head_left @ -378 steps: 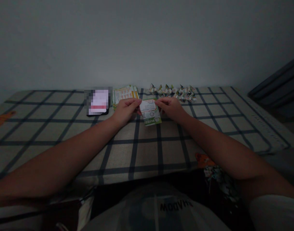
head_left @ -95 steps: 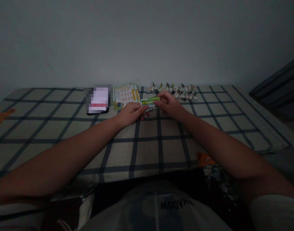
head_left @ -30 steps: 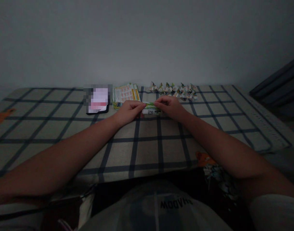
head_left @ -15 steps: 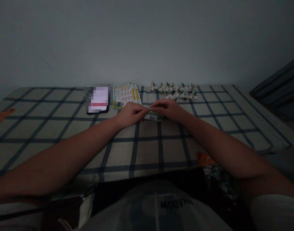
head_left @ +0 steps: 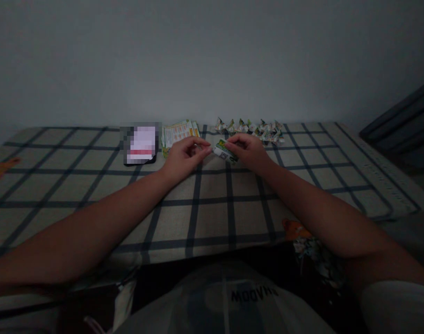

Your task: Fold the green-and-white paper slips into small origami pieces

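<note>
Both hands are raised a little above the checked cloth (head_left: 212, 208) that covers the surface, close together near its far edge. The right hand (head_left: 250, 150) is pinched on one end of a small folded paper strip (head_left: 225, 151), which hangs tilted between the two hands, clear of the cloth. The left hand (head_left: 184, 157) has its fingertips drawn together just beside the strip's other end, and in this dim light I cannot tell whether they touch it. The main risk, as I judge it, is that the strip is held by one narrow pinch: a loosened grip could let it spring open or drop onto the cloth and lose its creases. With so little light, an edge could easily be lined up crooked, so that a fold lands off the mark and the thin printed paper wrinkles or tears when pressed again. The soft cloth gives little backing for a sharp crease. A stack of leaflets (head_left: 180, 132) and a phone (head_left: 139, 146) lie just beyond the left hand, and a row of folded paper pieces (head_left: 249, 127) sits just behind the right; a careless sweep of either wrist could scatter that row or shove the leaflets out of order.
</note>
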